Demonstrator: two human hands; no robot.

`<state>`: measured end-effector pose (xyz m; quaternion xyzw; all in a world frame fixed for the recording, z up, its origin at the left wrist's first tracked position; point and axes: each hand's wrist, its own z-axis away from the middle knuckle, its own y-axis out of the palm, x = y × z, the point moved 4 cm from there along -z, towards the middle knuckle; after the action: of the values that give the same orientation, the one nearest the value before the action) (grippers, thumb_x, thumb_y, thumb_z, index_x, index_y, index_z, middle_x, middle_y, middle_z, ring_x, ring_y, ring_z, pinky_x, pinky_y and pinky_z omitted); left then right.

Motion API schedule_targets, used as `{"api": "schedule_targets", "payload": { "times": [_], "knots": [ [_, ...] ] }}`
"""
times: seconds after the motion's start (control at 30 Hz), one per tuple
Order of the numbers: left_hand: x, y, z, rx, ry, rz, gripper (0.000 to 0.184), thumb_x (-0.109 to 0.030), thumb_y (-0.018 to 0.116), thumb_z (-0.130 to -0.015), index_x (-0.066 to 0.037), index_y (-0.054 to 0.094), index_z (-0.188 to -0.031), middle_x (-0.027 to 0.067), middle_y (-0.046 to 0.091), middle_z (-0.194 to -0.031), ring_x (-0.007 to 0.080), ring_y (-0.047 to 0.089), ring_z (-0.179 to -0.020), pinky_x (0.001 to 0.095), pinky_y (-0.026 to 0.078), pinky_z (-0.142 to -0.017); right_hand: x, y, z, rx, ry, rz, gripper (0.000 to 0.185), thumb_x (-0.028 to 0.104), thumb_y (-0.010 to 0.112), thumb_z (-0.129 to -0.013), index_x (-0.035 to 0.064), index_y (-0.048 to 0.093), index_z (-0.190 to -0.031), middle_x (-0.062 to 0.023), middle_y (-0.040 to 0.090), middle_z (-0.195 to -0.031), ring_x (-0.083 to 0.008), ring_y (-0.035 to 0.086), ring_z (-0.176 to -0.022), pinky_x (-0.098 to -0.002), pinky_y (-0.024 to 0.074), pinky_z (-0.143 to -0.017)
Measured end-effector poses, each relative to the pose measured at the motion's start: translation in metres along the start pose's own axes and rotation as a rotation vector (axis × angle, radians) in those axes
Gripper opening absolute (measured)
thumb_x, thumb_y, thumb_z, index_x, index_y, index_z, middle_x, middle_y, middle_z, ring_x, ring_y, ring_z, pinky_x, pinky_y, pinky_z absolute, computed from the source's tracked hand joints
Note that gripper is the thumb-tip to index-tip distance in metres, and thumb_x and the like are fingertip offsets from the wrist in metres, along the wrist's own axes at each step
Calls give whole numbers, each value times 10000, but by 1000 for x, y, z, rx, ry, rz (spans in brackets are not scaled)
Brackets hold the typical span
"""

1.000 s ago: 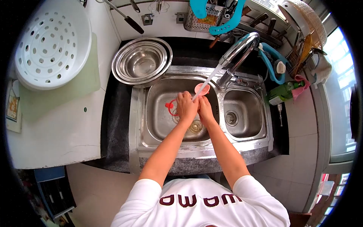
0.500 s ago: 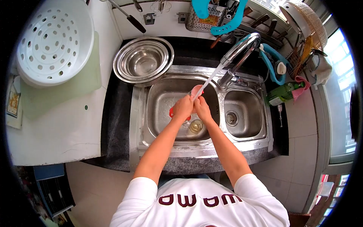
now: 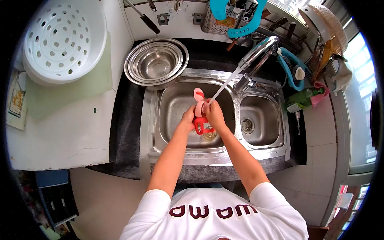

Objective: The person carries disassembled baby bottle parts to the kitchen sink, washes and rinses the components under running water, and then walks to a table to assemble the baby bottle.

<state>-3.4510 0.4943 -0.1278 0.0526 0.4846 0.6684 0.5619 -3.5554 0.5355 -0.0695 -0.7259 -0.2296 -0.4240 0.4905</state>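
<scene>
Over the large sink basin (image 3: 172,116), my left hand (image 3: 188,119) and my right hand (image 3: 215,115) hold a pink lid (image 3: 201,109) between them. Its pink cap stands flipped up, and a red strap (image 3: 199,125) hangs at its lower side. My fingers are wrapped on the lid's two sides. A stream of water from the chrome faucet (image 3: 253,54) falls beside my right hand. Below the hands, a clear yellowish container (image 3: 210,133) sits in the basin, partly hidden by the strap.
Nested steel bowls (image 3: 157,64) stand behind the basin at the left. A white perforated basket (image 3: 60,44) is at the far left. The small basin (image 3: 262,120) lies right, with a green bottle (image 3: 298,100) and a blue container (image 3: 294,70) beyond it.
The pink lid has turned and now shows between my hands, cap up and red strap forward. My left hand has moved slightly apart from my right. The view has shifted a little.
</scene>
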Motion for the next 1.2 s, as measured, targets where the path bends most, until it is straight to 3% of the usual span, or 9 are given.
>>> {"api": "schedule_targets", "payload": {
  "times": [0.1,0.37,0.57,0.73,0.87,0.93,1.03,1.1,1.2],
  "knots": [
    [12,17,3,22,-116,144,241,-261,505,-901,-88,583,-1050,85,620,-1027,206,604,-915,363,502,-815,27,-19,9,-48,-96,179,206,88,615,-800,4,540,-972,-161,519,-925,-269,571,-779,-343,472,-680],
    [27,22,-5,15,-76,127,303,-310,506,-909,-90,557,-1110,91,604,-1068,220,597,-964,373,494,-841,37,-38,1,180,-168,229,219,100,640,-754,57,550,-948,-149,523,-941,-344,559,-869,-408,473,-720],
    [4,27,11,213,-18,54,499,-525,400,-906,-129,520,-1185,75,592,-1112,219,576,-1016,386,467,-883,36,-19,-2,106,-229,294,167,153,630,-796,46,584,-916,-144,530,-902,-336,565,-827,-377,470,-702],
    [-22,8,10,28,185,140,489,-527,393,-897,-131,535,-1147,52,598,-1090,205,581,-999,393,487,-847,8,-11,-13,30,136,-307,232,215,620,-836,22,603,-965,-142,576,-962,-242,587,-846,-343,467,-726],
    [-28,8,-1,-42,341,338,405,-470,397,-893,-147,549,-1086,32,607,-1013,196,588,-931,382,510,-768,-30,4,9,-81,131,-301,370,261,618,-847,-14,547,-1084,-147,583,-999,-211,569,-946,-317,445,-829],
    [-24,21,0,-7,320,332,390,-459,393,-892,-148,557,-1061,28,605,-1006,202,580,-925,387,494,-794,-20,25,25,19,56,-459,553,333,600,-866,15,352,-1245,-147,573,-1038,-204,561,-945,-325,443,-843],
    [-19,37,7,26,247,482,437,-500,445,-860,-131,565,-1061,68,585,-1044,256,547,-973,432,459,-859,-3,16,24,-116,287,-459,603,339,623,-853,12,302,-1245,-111,574,-986,-173,571,-883,-307,466,-764],
    [-24,36,15,93,220,508,437,-501,445,-857,-135,563,-1065,63,586,-1049,268,542,-972,454,450,-867,2,15,20,-36,502,-828,554,341,651,-832,44,366,-1204,-84,577,-945,-142,577,-812,-271,465,-665],
    [-35,25,23,182,243,500,427,-509,443,-845,-180,557,-1094,38,586,-1070,276,530,-984,546,418,-871,-1,23,17,299,635,-688,469,318,660,-828,65,426,-1146,-87,588,-933,-122,571,-771,-226,439,-602]
  ]
}}
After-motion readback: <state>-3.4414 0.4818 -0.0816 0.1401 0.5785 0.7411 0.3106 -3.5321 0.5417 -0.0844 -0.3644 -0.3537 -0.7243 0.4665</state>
